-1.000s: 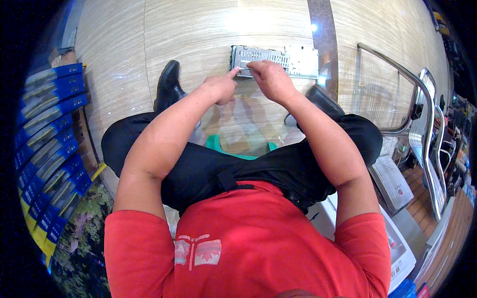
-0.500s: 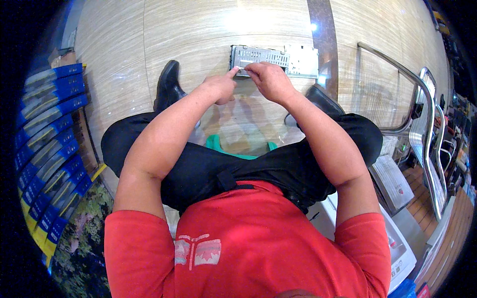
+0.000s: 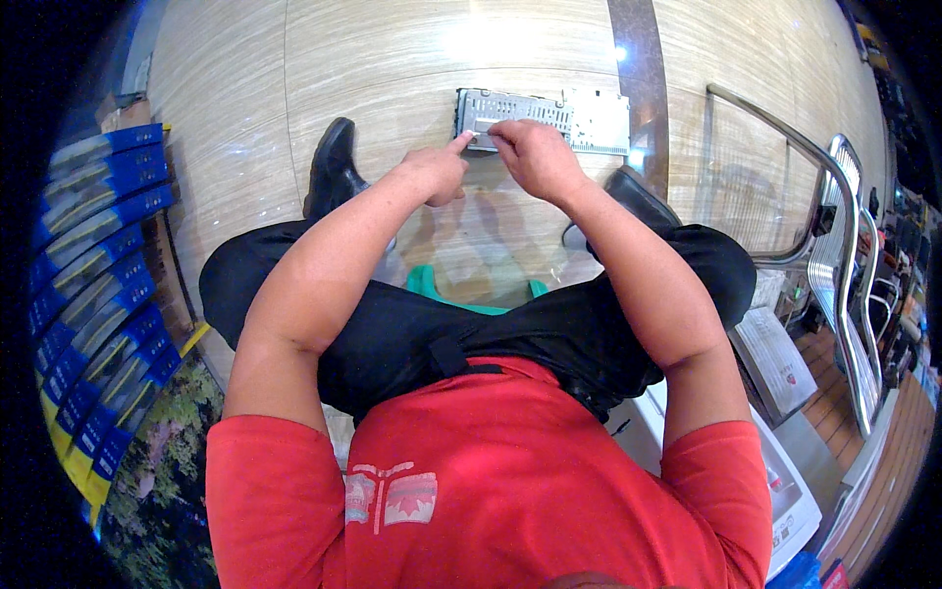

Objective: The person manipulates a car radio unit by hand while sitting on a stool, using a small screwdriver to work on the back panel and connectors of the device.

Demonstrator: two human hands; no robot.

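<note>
Shifting my right hand [image 3: 538, 162] only slightly, left hand [image 3: 435, 175] unmoved, I stay at the casing's [image 3: 530, 105] same end, both grips unclear.

Bare left arm [image 3: 319, 260] and bare right arm [image 3: 643, 265] reach forward, elbows bent outward, forearms converging. Bare left hand [image 3: 439, 177] points its index finger, others curled. Bare right hand [image 3: 538, 162] angles inward close by, thumb and fingertips drawn together.

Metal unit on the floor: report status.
Left hand pointing at metal unit. Right hand over it, grip unclear. Unit on floor, near side partly hidden by right hand.
</note>
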